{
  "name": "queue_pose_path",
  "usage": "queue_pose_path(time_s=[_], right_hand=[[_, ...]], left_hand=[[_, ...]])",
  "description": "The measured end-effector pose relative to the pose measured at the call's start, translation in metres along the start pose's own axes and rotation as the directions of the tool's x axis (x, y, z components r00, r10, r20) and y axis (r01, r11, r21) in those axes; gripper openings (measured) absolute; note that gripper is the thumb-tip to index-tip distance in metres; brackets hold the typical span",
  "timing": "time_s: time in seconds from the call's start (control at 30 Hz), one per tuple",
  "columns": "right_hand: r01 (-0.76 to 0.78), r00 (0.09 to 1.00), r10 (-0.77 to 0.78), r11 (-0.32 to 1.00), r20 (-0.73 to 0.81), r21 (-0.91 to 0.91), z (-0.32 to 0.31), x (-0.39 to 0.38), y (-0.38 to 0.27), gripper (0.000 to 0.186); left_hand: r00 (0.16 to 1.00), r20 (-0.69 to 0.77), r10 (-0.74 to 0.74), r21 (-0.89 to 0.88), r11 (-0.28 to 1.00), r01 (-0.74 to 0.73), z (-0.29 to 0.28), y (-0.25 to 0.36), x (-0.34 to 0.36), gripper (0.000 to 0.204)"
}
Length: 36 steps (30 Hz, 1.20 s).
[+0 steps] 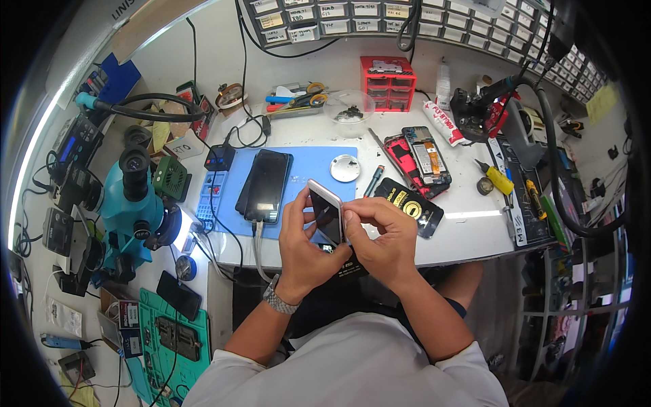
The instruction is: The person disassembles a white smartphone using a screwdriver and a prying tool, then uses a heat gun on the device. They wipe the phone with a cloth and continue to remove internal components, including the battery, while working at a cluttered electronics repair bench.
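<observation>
A smartphone [326, 216] with a silver-white edge and dark screen is held tilted above the front of the blue mat [319, 163]. My left hand [303, 247] wraps around it, thumb along the lower end and fingers behind the left side. At its right edge, the thumb and forefinger of my right hand [385, 241] are pinched together and touch the frame; anything small between them is hidden. Left of my hands, a dark phone [267, 186] lies on the mat with a white cable plugged into its lower end. Behind sits a round white dish [344, 168].
At the left stands a teal microscope [129, 197]. An opened phone [427, 159] with red parts lies at the right, near a black card [410, 207] and a dark teal pen-shaped tool [373, 181]. Farther back are a red drawer box [388, 83] and a clear tub [349, 112].
</observation>
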State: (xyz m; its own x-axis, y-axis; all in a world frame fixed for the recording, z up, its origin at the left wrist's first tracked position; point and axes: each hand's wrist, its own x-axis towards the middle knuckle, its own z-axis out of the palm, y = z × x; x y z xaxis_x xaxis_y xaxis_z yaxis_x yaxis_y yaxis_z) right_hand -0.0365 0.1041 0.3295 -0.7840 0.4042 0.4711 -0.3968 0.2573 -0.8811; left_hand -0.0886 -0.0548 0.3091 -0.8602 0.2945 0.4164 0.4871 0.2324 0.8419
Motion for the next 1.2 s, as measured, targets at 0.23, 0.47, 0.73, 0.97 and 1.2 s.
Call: queue_pose_path(time_s=[0.23,0.47,0.73,0.97,1.2], right_hand=[[-0.126,0.992,0.125,0.965,0.021,0.229,0.002,-0.004,0.001,0.037],[-0.012,0.995,0.006,0.998,0.098,0.064,0.002,-0.004,0.009,0.048],[0.154,0.987,-0.154,0.988,0.037,0.005,0.018,-0.003,0.021,0.051],[0.301,0.950,-0.310,0.943,-0.042,-0.141,0.026,0.002,0.019,0.052],[0.414,0.902,-0.432,0.874,-0.016,-0.255,0.021,0.009,0.017,0.046]], left_hand=[[0.967,0.058,0.250,0.219,0.942,-0.256,-0.011,-0.014,0.014,0.084],[0.971,0.070,0.230,0.219,0.946,-0.239,-0.013,-0.015,0.017,0.076],[0.973,-0.018,0.229,0.153,0.963,-0.224,-0.010,-0.018,0.021,0.078],[0.984,-0.011,0.177,0.145,0.974,-0.173,-0.012,-0.013,0.020,0.077],[0.984,0.013,0.177,0.152,0.972,-0.176,-0.013,-0.012,0.021,0.079]])
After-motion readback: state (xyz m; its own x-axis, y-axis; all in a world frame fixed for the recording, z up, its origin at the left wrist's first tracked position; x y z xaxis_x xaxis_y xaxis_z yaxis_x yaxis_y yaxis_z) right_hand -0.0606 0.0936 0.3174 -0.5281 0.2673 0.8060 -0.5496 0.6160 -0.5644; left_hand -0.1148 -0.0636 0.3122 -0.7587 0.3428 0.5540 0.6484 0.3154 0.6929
